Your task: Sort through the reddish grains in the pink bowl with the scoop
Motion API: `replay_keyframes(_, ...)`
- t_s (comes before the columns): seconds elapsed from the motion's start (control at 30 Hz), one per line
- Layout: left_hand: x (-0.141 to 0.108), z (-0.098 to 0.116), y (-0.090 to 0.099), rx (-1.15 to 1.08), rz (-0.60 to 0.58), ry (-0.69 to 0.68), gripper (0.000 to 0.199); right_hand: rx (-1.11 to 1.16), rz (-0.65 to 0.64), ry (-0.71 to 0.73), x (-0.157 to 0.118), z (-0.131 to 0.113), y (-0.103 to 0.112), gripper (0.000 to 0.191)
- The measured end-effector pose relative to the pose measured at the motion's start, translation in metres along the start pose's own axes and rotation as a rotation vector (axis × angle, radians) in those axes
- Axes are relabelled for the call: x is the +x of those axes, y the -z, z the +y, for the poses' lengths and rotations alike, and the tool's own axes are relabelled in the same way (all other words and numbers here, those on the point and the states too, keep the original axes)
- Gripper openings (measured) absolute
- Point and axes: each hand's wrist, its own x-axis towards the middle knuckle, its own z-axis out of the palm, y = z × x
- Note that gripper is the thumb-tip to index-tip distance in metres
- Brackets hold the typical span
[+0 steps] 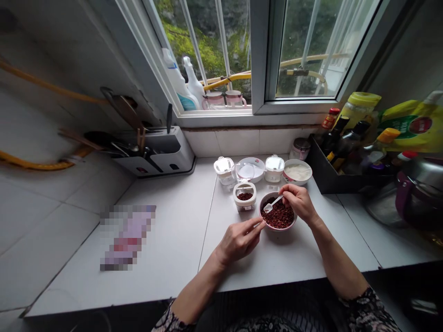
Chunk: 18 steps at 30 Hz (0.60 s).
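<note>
Spoon (268,208) is pinched in your right hand (299,201), while your left hand (240,240), grip unclear, touches one of three bowls (279,228) near three square jars (245,203), labels unreadable.

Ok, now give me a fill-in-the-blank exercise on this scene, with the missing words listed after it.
1. The right hand holds a small plastic spoon, coloured ____.
2. The round bowl beneath that spoon holds flakes coloured dark ____.
3. The square clear container near the left hand is on the bowl's ____ side, as pictured.
4. Bottles stand in the long box at the right of the counter, coloured ____.

Missing words: white; red; left; black.
</note>
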Motion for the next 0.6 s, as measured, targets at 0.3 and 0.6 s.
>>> replay_keyframes(0.3,-0.0007,0.0001,0.0002,-0.001,-0.004,0.003,0.039,-0.118,0.039,0.033,0.0013,0.0009,0.0006,0.017)
replay_keyframes(0.6,0.0002,0.0003,0.0004,-0.006,0.001,0.000,0.036,-0.030,0.050,-0.011,0.0022,0.0032,-0.0003,0.017)
